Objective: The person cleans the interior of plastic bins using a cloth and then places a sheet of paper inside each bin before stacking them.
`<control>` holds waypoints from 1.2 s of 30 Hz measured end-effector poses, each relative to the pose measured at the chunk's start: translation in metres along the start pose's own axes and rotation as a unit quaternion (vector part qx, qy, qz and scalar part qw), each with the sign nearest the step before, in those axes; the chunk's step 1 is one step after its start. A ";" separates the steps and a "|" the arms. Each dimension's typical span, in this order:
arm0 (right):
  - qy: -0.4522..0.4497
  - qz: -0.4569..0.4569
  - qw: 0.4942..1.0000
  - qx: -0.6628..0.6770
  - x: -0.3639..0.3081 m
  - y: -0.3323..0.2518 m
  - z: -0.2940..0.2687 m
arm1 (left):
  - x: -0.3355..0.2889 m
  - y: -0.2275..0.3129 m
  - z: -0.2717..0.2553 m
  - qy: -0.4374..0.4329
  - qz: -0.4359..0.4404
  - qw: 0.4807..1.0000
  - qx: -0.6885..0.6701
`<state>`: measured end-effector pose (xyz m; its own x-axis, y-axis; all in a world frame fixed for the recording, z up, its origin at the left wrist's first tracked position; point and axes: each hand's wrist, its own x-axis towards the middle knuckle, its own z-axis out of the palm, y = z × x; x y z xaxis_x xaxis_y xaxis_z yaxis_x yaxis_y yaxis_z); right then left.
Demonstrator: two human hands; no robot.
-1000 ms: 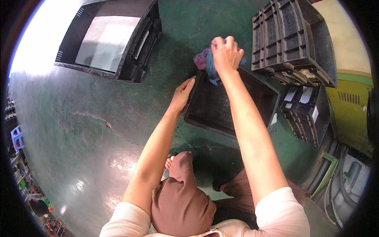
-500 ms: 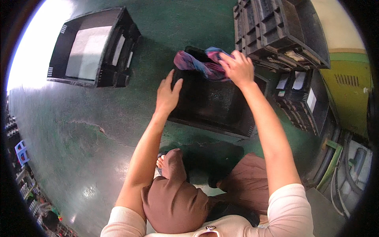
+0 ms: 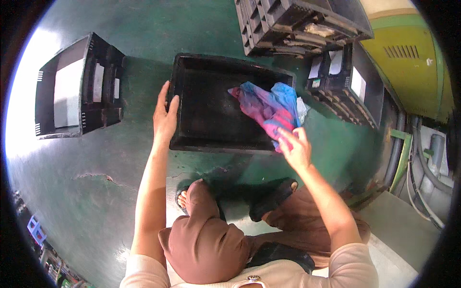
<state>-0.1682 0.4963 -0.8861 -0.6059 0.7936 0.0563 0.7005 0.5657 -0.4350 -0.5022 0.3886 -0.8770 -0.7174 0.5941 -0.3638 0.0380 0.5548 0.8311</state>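
A shallow black plastic crate (image 3: pixel 211 105) lies on the floor in front of me, its hollow side up. My left hand (image 3: pixel 164 120) is at its left rim, thumb by the edge and fingers along the outer wall, closed on it. At the near right corner, my right hand (image 3: pixel 297 150) grips a crumpled pink-and-blue cloth (image 3: pixel 273 113). The cloth spreads over the crate's right side and hides part of that rim. A small whitish crumpled piece (image 3: pixel 302 110) shows just right of the cloth; I cannot tell what it is.
Another black crate (image 3: pixel 89 43) with pale sheets stands at the left. Dark stacked crates (image 3: pixel 269 29) are at the back right, with a further crate (image 3: pixel 367 96) below them. A yellow-green cabinet (image 3: pixel 408 62) and pipes (image 3: pixel 437 149) line the right side.
The cloth has come from the crate's far edge to its right side, with my right hand drawn nearer. The crate now sits turned differently, and my left hand is at its left rim.
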 end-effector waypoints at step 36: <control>-0.085 -0.234 0.957 -0.149 0.151 -0.096 0.155 | 0.026 -0.038 -0.019 -0.004 0.116 0.993 0.036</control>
<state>-0.3851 0.5274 -0.9751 -0.9141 0.4048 0.0241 0.3992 0.9088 -0.1216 -0.5360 0.3715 -0.9103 -0.6776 0.7156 -0.1695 0.2510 0.4417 0.8613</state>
